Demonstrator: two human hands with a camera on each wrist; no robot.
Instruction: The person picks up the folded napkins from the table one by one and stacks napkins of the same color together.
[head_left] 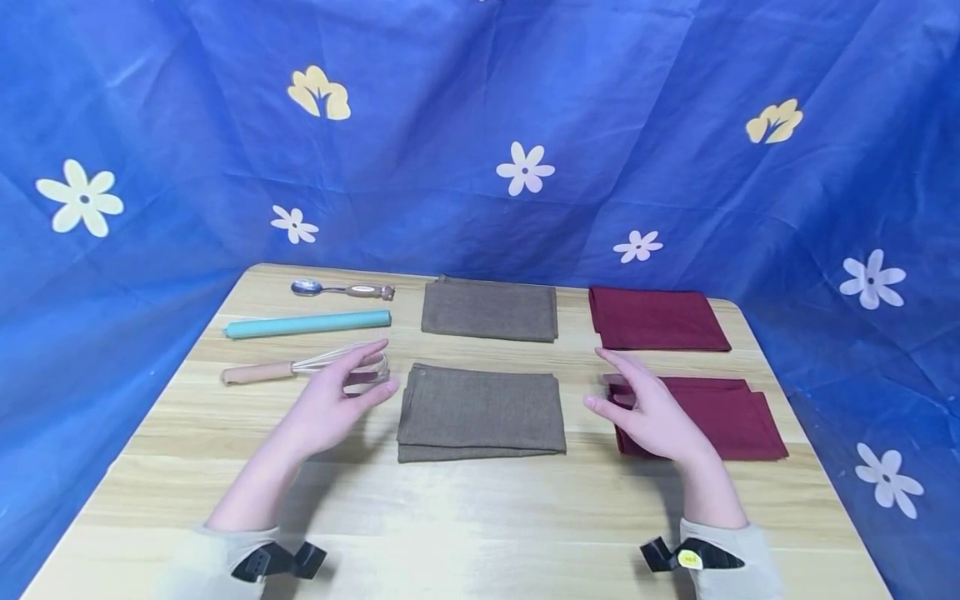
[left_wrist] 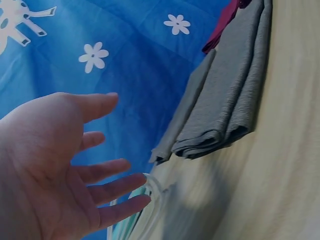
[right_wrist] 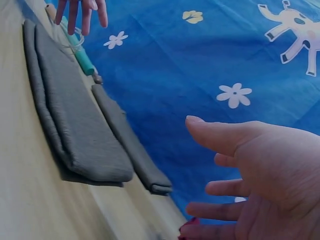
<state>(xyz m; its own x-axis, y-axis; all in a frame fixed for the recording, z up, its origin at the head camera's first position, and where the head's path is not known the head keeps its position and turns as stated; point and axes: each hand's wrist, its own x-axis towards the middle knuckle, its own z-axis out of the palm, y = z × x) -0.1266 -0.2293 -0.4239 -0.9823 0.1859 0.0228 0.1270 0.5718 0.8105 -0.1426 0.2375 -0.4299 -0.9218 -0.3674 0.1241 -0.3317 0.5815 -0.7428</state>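
Observation:
My left hand (head_left: 334, 407) hovers over the table with its fingers extended and apart, overlapping the wire end of a whisk (head_left: 262, 372) in the head view. Its palm, seen in the left wrist view, holds nothing. On the other side, my right hand (head_left: 651, 408) is held up with thumb and fingers spread, in front of the near dark red folded cloth (head_left: 720, 417). Between the hands lies a grey-brown folded cloth (head_left: 482, 412). A second grey-brown cloth (head_left: 489, 310) lies behind it, and another dark red cloth (head_left: 660, 319) is at the back right.
Behind the whisk, a teal roll-like stick (head_left: 307, 324) and a spoon (head_left: 341, 289) with a brown handle lie at the table's left. A blue curtain (head_left: 420, 167) with flower prints hangs around the wooden table (head_left: 480, 533). Black wrist cameras (head_left: 690, 557) sit on both sleeves.

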